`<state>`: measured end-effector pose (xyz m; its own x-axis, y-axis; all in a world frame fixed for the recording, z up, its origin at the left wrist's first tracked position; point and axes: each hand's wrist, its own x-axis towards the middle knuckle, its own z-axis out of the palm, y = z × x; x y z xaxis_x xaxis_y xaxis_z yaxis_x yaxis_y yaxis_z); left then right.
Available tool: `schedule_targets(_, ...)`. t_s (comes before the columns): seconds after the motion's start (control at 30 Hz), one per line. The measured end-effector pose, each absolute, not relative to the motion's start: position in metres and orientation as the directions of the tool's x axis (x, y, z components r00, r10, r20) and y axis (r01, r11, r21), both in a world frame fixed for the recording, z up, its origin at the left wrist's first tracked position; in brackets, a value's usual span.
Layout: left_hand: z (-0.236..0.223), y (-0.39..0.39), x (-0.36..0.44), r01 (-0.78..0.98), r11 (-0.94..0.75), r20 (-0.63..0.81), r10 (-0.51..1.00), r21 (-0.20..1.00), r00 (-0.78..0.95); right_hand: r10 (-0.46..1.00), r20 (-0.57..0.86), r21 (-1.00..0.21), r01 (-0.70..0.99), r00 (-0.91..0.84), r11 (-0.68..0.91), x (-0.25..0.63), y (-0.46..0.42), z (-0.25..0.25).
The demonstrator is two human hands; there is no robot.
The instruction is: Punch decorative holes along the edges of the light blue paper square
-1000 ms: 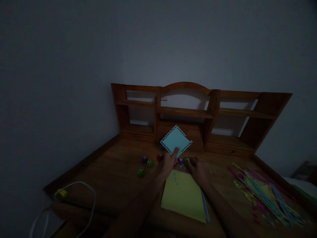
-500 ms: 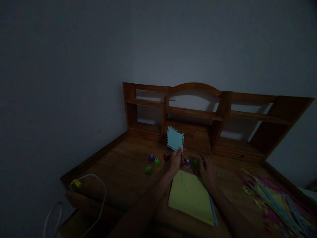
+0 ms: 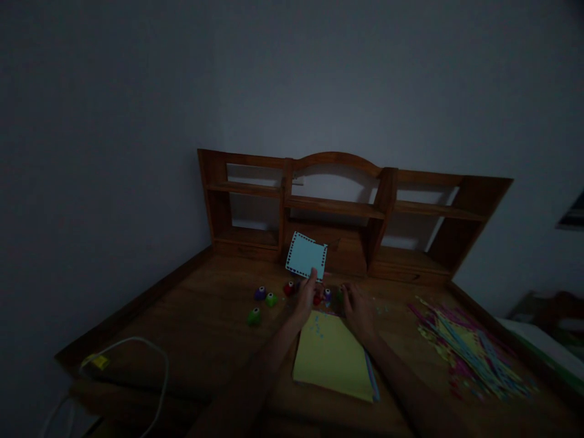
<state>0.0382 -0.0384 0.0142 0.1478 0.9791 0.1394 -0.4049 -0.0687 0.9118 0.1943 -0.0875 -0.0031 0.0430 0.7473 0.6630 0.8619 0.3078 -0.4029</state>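
Observation:
My left hand (image 3: 308, 296) pinches the lower edge of a light blue sheet of paper (image 3: 306, 257), holding it up off the desk. Rows of small punched holes run along the paper's edges, and part of its top edge is cut away. My right hand (image 3: 359, 307) is closed, its fingertips together beside a green craft punch (image 3: 339, 294); anything between them is too small and dark to make out. A purple punch (image 3: 327, 294) and a red punch (image 3: 316, 300) stand between my hands. Below them lies a stack of yellow paper (image 3: 335, 359) with tiny blue cutouts on it.
Left of my hands stand more punches: red (image 3: 289, 288), purple (image 3: 260, 293), and green ones (image 3: 254, 316). A heap of coloured paper strips (image 3: 469, 347) lies at the right. The wooden shelf (image 3: 335, 207) backs the desk. A white cable (image 3: 159, 353) loops over the front left.
The view has swung to the right, so everything sits further left. The blue paper has turned to face me more fully, still in my left hand. My right hand stays beside the green punch.

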Motion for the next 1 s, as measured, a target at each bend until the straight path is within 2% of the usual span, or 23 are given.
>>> schedule_targets(0.17, 0.006, -0.032, 0.036, -0.313, -0.174, 0.177, 0.984, 0.934, -0.02, 0.731, 0.682, -0.397, 0.844, 0.009, 0.36, 0.191, -0.092, 0.001)
schedule_targets(0.27, 0.002, -0.028, 0.034, -0.234, -0.224, 0.195, 0.971, 0.946, -0.141, 0.735, 0.664, -0.323, 0.833, -0.137, 0.448, 0.181, -0.097, 0.004)
schedule_targets(0.4, 0.005, -0.027, 0.03, -0.122, -0.234, 0.204, 0.955, 0.965, -0.217, 0.699, 0.63, -0.246, 0.767, -0.339, 0.593, 0.165, -0.101, 0.006)
schedule_targets(0.57, 0.011, -0.029, 0.025, -0.028, -0.247, 0.226, 0.921, 0.969, -0.318, 0.691, 0.6, -0.234, 0.737, -0.404, 0.634, 0.159, -0.098, -0.001)
schedule_targets(0.7, 0.007, -0.024, 0.025, -0.079, -0.245, 0.213, 0.934, 0.966, -0.286, 0.681, 0.604, -0.189, 0.756, -0.413, 0.627, 0.163, -0.095, -0.004)
schedule_targets(1.0, 0.002, -0.025, 0.033, -0.287, -0.206, 0.186, 0.978, 0.936, -0.095, 0.696, 0.581, -0.063, 0.83, -0.422, 0.555, 0.163, -0.089, -0.009)
